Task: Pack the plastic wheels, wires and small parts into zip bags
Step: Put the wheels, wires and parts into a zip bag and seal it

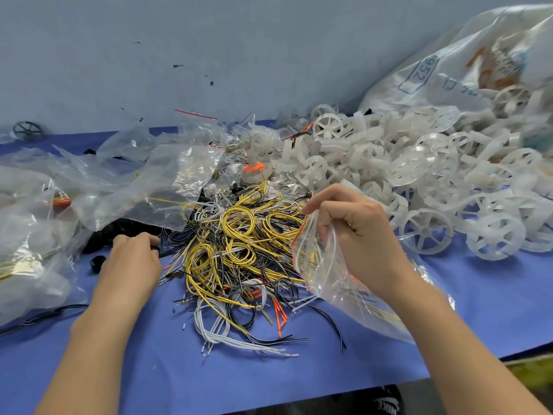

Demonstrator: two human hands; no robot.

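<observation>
A tangle of yellow, white, black and orange wires (239, 256) lies in the middle of the blue table (191, 372). My right hand (356, 232) grips a clear zip bag (338, 283) with a red seal by its mouth, just right of the wires. The bag holds a few wires. My left hand (131, 262) lies knuckles up at the pile's left edge, its fingertips curled among small black parts (119, 232); what they hold is hidden. White plastic wheels (428, 178) are heaped at the right.
Clear zip bags (143, 184), some filled, cover the left and back of the table. A big printed sack (478, 64) spills wheels at the far right. A black wheel (28, 130) stands by the grey wall. The table's front edge runs close below my arms.
</observation>
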